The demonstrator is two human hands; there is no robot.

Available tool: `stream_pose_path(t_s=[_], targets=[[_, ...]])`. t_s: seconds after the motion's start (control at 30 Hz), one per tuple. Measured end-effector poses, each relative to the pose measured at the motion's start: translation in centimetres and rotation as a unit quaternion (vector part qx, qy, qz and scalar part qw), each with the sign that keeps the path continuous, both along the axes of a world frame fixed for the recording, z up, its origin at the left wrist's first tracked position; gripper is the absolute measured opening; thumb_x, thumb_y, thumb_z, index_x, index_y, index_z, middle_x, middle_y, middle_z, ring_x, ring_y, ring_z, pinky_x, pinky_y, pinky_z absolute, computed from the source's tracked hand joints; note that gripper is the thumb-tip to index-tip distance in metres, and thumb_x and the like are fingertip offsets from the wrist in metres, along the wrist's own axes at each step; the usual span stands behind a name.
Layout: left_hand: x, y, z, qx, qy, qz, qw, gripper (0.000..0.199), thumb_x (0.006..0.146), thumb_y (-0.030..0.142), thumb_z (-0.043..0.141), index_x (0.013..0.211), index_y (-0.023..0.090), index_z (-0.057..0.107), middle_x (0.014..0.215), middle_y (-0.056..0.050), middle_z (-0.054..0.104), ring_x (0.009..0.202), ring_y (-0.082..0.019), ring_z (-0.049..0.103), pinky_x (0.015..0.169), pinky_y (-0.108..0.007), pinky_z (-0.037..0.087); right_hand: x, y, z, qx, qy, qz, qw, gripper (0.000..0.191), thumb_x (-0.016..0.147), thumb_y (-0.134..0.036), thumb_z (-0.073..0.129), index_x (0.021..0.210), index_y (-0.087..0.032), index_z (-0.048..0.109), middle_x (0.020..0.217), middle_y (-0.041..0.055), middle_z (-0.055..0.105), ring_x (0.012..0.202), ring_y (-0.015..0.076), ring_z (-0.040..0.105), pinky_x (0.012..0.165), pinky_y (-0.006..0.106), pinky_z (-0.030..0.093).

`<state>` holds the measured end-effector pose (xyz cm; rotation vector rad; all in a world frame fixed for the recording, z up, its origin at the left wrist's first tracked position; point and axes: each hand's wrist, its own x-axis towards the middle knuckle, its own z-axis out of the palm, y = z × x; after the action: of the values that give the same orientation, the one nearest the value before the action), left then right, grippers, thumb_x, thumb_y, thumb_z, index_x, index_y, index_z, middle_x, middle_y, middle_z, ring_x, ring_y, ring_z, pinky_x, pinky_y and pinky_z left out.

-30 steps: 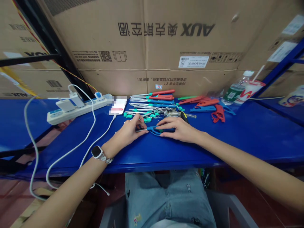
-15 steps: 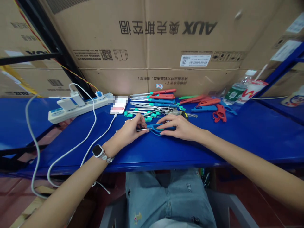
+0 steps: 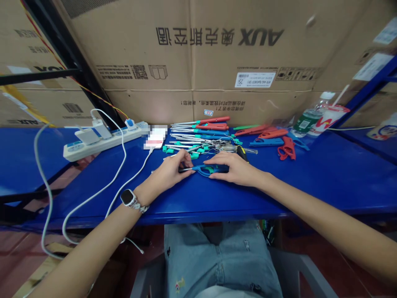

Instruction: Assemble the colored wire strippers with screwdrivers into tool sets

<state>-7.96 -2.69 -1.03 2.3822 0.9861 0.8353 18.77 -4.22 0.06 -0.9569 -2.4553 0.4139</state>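
Between my hands, low over the blue table, is a long-nosed gas lighter (image 3: 203, 169) with a blue handle and a metal stem pointing left. My left hand (image 3: 179, 167) is closed on the stem near where it meets the handle. Around the handle's right part, my right hand (image 3: 233, 169) is closed, thumb below and fingers above. Just beyond lie metal stems with teal parts and thin wires (image 3: 198, 149). Behind them are red lighters (image 3: 214, 124) and blue lighters (image 3: 214, 133) in a row. A black-and-yellow screwdriver handle (image 3: 242, 153) lies by my right hand.
Red and blue handle shells (image 3: 287, 147) lie to the right, before a plastic bottle (image 3: 307, 118) and a cup with a straw (image 3: 330, 118). At left are a white power strip (image 3: 108, 140), a pixelated phone-like object (image 3: 156, 136) and loose white cables. A cardboard box (image 3: 198, 74) stands behind.
The blue handle's parts, seen slightly apart before, now look closed together as one body. My right hand has shifted a little around it; my left hand stays nearly still.
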Motion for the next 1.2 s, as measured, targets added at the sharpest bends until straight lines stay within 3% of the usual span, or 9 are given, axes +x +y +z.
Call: stream_pose_path(t_s=[0.4, 0.7, 0.8, 1.0, 1.2], targets=[[0.0, 0.0, 0.2, 0.036, 0.029, -0.016, 0.999, 0.012, 0.092, 0.027, 0.069, 0.098, 0.019, 0.062, 0.092, -0.003, 0.070, 0.081, -0.017, 0.066, 0.074, -0.032, 0.057, -0.8, -0.3, -0.1, -0.029, 0.000, -0.026, 0.999, 0.036, 0.088, -0.032, 0.079, 0.123, -0.025, 0.074, 0.117, 0.0071, 0.075, 0.110, 0.0252, 0.067, 0.097, 0.044, 0.052], [-0.1, 0.4, 0.0, 0.097, 0.081, -0.048, 0.991, 0.017, 0.100, 0.027, 0.061, 0.109, 0.019, 0.073, 0.104, -0.008, 0.074, 0.098, -0.022, 0.070, 0.093, -0.040, 0.058, -0.5, -0.6, -0.2, 0.028, -0.017, -0.016, 0.999, 0.033, 0.101, -0.039, 0.061, 0.129, -0.025, 0.071, 0.127, 0.0089, 0.072, 0.118, 0.0262, 0.065, 0.103, 0.047, 0.050], [-0.1, 0.5, -0.1, 0.100, 0.081, -0.054, 0.990, 0.019, 0.101, 0.028, 0.060, 0.111, 0.019, 0.074, 0.107, -0.009, 0.074, 0.100, -0.023, 0.070, 0.094, -0.041, 0.058, 0.0, -0.8, 0.4, 0.064, -0.050, -0.061, 0.995, 0.032, 0.106, -0.032, 0.049, 0.123, -0.021, 0.074, 0.118, 0.0115, 0.073, 0.111, 0.0269, 0.066, 0.098, 0.046, 0.051], [-0.3, 0.8, -0.4, 0.100, 0.075, -0.054, 0.991, 0.023, 0.101, 0.031, 0.061, 0.114, 0.018, 0.076, 0.107, -0.010, 0.075, 0.100, -0.023, 0.071, 0.093, -0.041, 0.058, 1.0, -1.5, 0.2, 0.081, -0.117, -0.126, 0.982, 0.034, 0.107, -0.034, 0.045, 0.108, -0.016, 0.074, 0.100, 0.0122, 0.068, 0.097, 0.0274, 0.064, 0.084, 0.044, 0.054], [-0.4, 1.0, -0.8, 0.129, 0.059, -0.068, 0.988, 0.030, 0.105, 0.035, 0.055, 0.116, 0.018, 0.077, 0.106, -0.010, 0.074, 0.098, -0.023, 0.070, 0.090, -0.040, 0.059, 2.1, -1.6, -0.2, 0.054, -0.107, -0.084, 0.989, 0.034, 0.108, -0.037, 0.041, 0.116, -0.018, 0.068, 0.108, 0.0116, 0.063, 0.098, 0.0244, 0.064, 0.089, 0.042, 0.055]])
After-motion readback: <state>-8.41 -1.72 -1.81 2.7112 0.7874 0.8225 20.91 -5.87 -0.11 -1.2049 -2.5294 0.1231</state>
